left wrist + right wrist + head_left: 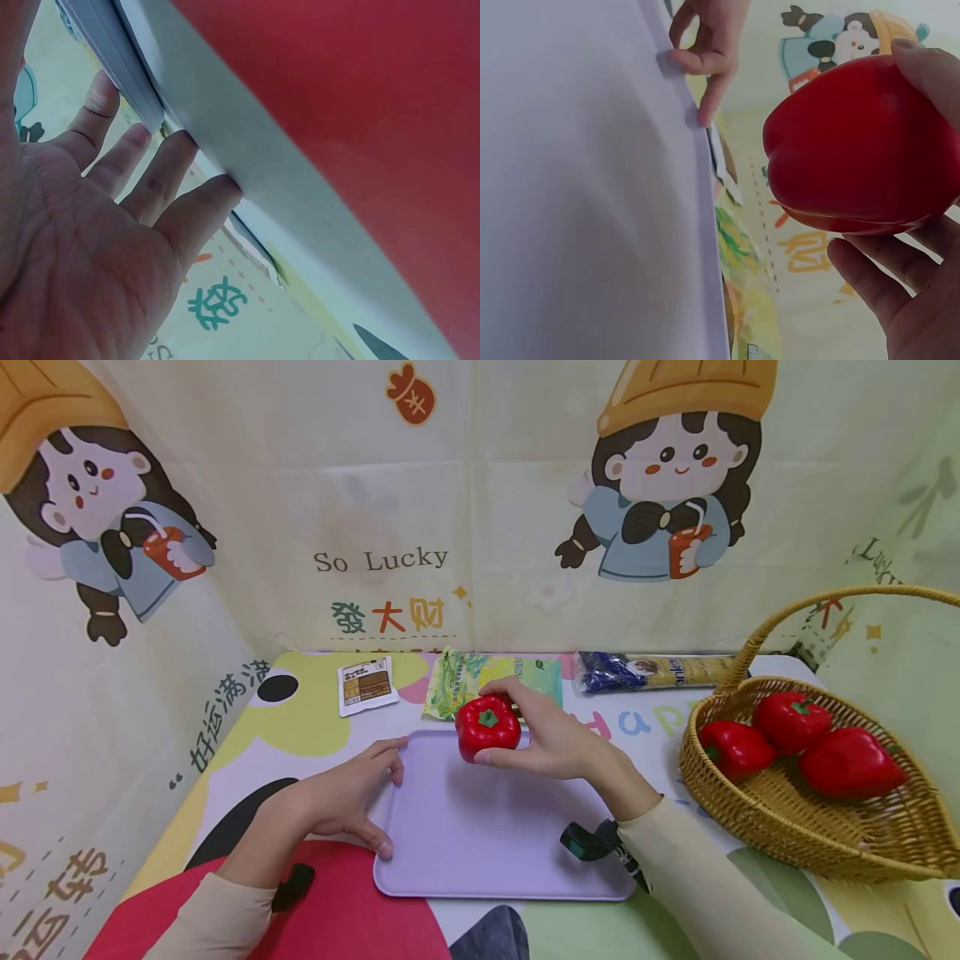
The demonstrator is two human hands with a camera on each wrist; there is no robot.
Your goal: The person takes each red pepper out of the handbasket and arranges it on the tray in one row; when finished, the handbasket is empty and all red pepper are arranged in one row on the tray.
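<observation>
A red bell pepper (487, 727) with a green stem is gripped in my right hand (551, 735), between thumb and fingers. In the right wrist view the pepper (855, 150) hangs above the lilac tray (570, 187), apart from it. My left hand (341, 797) touches the left rim of the lilac tray (502, 835), its thumb near the front and its fingers toward the back corner. In the left wrist view the fingers of the left hand (97, 225) are loosely extended against the tray's edge and the tabletop.
At the right stands a wicker basket (697, 777) with a tall handle, holding three red peppers (851, 764). Along the back lie a small white packet (367, 685), a green-yellow bag (453, 681) and a long blue-and-yellow pack (652, 672). A printed cloth wall (480, 510) rises behind.
</observation>
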